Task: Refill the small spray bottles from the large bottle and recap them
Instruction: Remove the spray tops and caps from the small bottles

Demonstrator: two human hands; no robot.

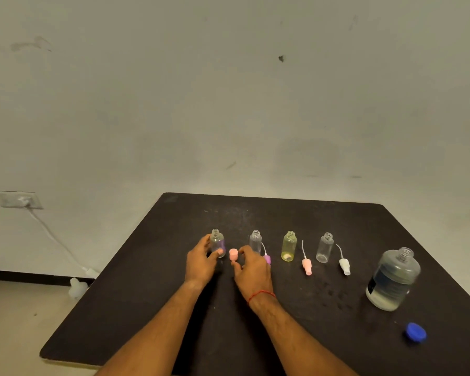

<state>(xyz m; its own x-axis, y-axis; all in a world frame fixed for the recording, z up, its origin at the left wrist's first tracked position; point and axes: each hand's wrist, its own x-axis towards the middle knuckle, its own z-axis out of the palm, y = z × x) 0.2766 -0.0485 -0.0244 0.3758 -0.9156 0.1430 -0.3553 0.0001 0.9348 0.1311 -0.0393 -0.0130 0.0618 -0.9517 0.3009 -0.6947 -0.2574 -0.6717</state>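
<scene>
1. Shows four small uncapped plastic bottles upright in a row on a matt black table (158,308): purple-tinted bottle (219,243), clear bottle (255,240), yellow-tinted bottle (288,246), second clear bottle (324,248).
2. Grips the purple-tinted bottle with the left hand (201,263), thumb and fingers curled round its body.
3. Holds the right hand (251,270), red thread (261,294) at the wrist, curled just beside a pink cap (233,254) standing between the first two bottles; cannot tell whether the fingers touch it.
4. Shows three spray heads with dip tubes lying flat: purple spray head (267,258) partly hidden behind the right hand, pink spray head (306,265), white spray head (344,266).
5. Shows at far right a large clear bottle (394,280), upright, open-necked, part-filled with clear liquid; round blue cap (416,332) apart, nearer the camera.
</scene>
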